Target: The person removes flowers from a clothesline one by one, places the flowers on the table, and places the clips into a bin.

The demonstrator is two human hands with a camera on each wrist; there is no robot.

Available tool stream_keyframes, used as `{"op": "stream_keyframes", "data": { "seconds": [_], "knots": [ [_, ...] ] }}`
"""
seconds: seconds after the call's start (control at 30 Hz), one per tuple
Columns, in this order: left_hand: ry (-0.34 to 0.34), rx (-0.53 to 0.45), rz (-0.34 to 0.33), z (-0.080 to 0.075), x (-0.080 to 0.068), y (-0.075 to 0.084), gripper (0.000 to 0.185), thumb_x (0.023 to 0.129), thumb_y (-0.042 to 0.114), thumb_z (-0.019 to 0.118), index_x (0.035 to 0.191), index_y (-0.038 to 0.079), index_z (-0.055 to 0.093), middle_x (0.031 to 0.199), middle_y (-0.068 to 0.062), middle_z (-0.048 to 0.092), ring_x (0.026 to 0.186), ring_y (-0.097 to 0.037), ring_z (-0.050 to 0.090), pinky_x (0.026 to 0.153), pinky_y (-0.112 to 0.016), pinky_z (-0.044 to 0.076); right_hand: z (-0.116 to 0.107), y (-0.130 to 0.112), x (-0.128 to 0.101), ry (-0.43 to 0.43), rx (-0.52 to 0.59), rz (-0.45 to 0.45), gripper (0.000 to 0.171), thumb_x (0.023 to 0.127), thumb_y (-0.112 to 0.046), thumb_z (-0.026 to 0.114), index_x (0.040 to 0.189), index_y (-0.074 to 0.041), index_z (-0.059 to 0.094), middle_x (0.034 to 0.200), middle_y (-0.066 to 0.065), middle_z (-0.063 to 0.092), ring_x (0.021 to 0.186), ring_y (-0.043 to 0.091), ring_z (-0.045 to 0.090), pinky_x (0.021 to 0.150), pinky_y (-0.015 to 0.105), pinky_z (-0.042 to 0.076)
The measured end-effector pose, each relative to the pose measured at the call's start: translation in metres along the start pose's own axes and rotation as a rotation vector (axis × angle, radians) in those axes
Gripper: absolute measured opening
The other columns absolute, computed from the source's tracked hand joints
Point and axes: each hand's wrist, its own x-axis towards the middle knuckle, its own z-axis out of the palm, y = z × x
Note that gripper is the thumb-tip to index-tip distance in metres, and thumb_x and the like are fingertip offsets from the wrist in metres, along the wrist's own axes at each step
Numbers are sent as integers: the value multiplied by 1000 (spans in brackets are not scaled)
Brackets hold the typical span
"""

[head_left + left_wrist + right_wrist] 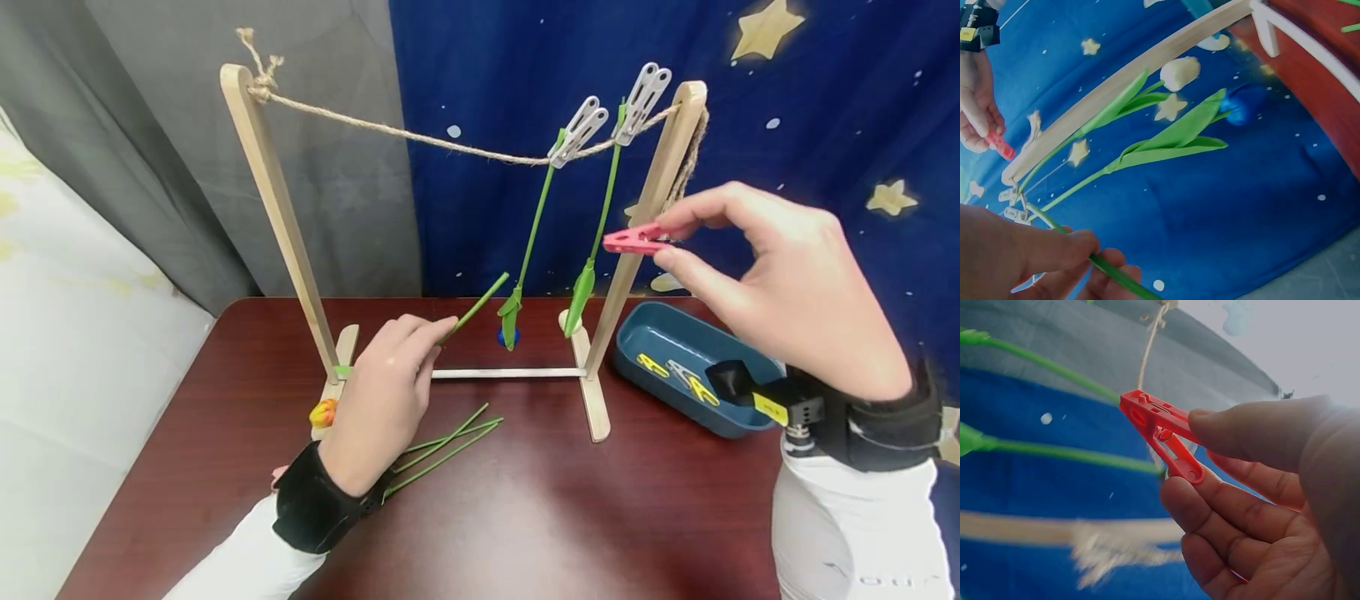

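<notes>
A red peg (636, 241) is pinched by the right hand (787, 292) beside the rope (420, 137). A green stem (474, 309) is pinched by the left hand (386, 400) below the rope. The stem is best raised to the rope before the peg is squeezed open.

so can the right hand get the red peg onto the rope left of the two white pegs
Probably yes: the right hand holds the red peg raised, and the rope left of the white pegs hangs bare.

Left hand (390, 392) low and forward, back turned up, fingers (1054, 250) curled in a pinch — thumb underneath, forearm in a white sleeve with a black wrist strap. Right hand (780, 283) raised higher, out to the right, thumb (1254, 428) and forefinger pressed together at the tips — remaining fingers loosely bent below, wrist strapped in black.
</notes>
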Motion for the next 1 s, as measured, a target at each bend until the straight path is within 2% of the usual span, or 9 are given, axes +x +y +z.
{"op": "stream_keyframes", "data": {
  "seconds": [0.13,0.23,0.37,0.47,0.6,0.73,0.87,1.0],
  "knots": [
    [-64,93,18,3,-16,-2,40,91,-7,79,130,4,74,105,-8,69,97,-25,65,85,-37,62,7,18,-23,18,3,116,38,86,-6,88,122,-10,76,110,11,77,76,1,45,58,24,26],
    [-125,148,26,7,-29,-4,43,89,-10,77,129,4,73,104,-8,68,95,-25,64,80,-35,62,15,36,-38,11,-6,202,33,89,-8,86,121,-9,76,109,13,76,81,0,45,62,26,28],
    [-210,191,28,14,-45,-8,48,85,-14,78,128,4,73,103,-7,67,92,-25,61,77,-33,60,28,64,-57,-48,-29,329,29,95,-16,82,121,-7,74,108,18,74,71,3,50,60,24,33],
    [-262,224,29,20,-58,-10,49,83,-14,80,127,5,73,101,-7,66,91,-24,60,76,-33,59,37,89,-73,-118,-54,416,29,98,-22,78,121,-5,72,108,21,73,63,17,52,57,26,35],
    [-306,289,42,30,-73,-12,43,84,-12,83,123,5,75,97,-7,63,87,-24,59,73,-34,59,52,125,-96,-208,-79,468,27,100,-19,75,118,1,71,102,26,73,76,35,60,63,39,42],
    [-332,350,80,40,-86,-14,38,83,-8,83,118,5,76,94,-8,62,83,-25,59,69,-36,58,66,158,-122,-276,-100,513,25,99,-13,73,112,7,69,96,31,71,82,44,63,66,52,46],
    [-338,383,122,51,-98,-16,29,84,1,82,113,4,77,92,-9,62,80,-26,58,64,-37,56,76,181,-148,-353,-133,604,24,99,-12,73,112,7,67,93,30,70,87,49,59,72,61,35],
    [-348,405,145,61,-107,-19,20,85,3,81,104,3,75,87,-8,60,77,-25,57,59,-35,52,85,195,-167,-386,-158,640,23,95,-14,77,108,4,70,89,25,70,89,50,58,71,62,26]
  ]
}}
